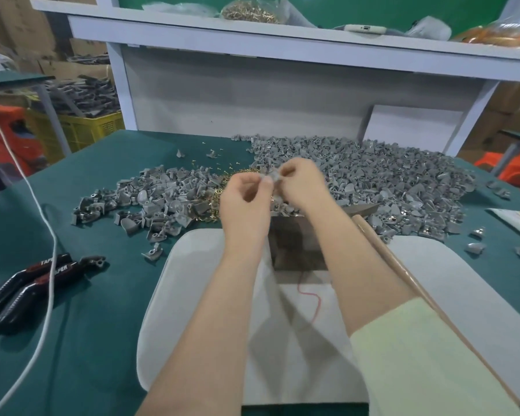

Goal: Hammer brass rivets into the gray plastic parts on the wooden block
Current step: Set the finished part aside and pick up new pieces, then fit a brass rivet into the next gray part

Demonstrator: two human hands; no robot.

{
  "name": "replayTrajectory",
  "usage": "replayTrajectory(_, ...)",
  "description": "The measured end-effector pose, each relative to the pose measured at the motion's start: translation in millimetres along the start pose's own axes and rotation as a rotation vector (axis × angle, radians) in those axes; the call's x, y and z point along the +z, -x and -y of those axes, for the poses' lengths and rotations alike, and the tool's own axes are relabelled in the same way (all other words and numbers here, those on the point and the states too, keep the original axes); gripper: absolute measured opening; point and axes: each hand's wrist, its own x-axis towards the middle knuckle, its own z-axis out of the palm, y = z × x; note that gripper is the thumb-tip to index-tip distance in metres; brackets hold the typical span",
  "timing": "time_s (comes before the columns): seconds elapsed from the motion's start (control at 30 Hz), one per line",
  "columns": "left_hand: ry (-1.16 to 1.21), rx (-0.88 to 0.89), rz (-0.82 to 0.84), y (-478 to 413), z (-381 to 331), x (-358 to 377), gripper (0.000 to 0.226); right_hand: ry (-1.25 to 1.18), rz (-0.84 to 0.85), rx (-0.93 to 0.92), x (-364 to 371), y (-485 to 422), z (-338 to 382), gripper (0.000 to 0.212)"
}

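Over the far edge of the wooden block (294, 238), our left hand (246, 199) and right hand (302, 181) meet, thumbs and forefingers pinching one gray plastic part (273, 176) between them. It is too blurred to tell if a rivet is seated. The block lies below the fingers, toward us, and the hammer (403, 274) lies beside the right forearm, handle toward us, nearer that hand. Loose brass rivets (219, 195) lie under the left fingers — heaped gray parts (388, 181) beyond.

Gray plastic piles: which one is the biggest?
The pile on the right; it spreads much wider and farther back than the smaller pile on the left.
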Motion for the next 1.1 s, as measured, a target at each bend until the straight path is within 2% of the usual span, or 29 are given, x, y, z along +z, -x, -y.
replayTrajectory(0.1,-0.224,0.102,0.278,11,0,10,0.017,-0.154,-0.093,0.061,-38,15,-18,0.024)
replayTrajectory(0.17,-0.365,0.146,0.388,17,2,14,0.015,-0.178,-0.127,0.110,-54,28,-33,0.026)
replayTrajectory(0.3,-0.677,0.169,0.473,24,3,19,0.021,-0.278,-0.142,0.182,-69,52,-59,0.022)
replayTrajectory(0.37,-0.884,0.189,0.504,27,5,21,0.016,-0.276,-0.103,0.149,-71,60,-63,0.022)
replayTrajectory(0.43,-0.987,0.191,0.515,29,7,22,0.011,-0.268,-0.071,0.103,-70,64,-63,0.025)
replayTrajectory(0.6,-1.006,0.174,0.480,28,7,23,0.007,-0.284,-0.068,0.074,-62,67,-55,0.010)
replayTrajectory(0.87,-0.989,0.193,0.496,28,7,22,0.009,-0.231,-0.068,0.095,-61,69,-56,0.021)
replayTrajectory(1.03,-0.985,0.192,0.514,28,7,22,0.007,-0.234,-0.044,0.086,-62,71,-57,0.016)
replayTrajectory(1.1,-0.984,0.190,0.514,27,8,22,0.006,-0.158,-0.053,0.029,-63,71,-57,0.016)
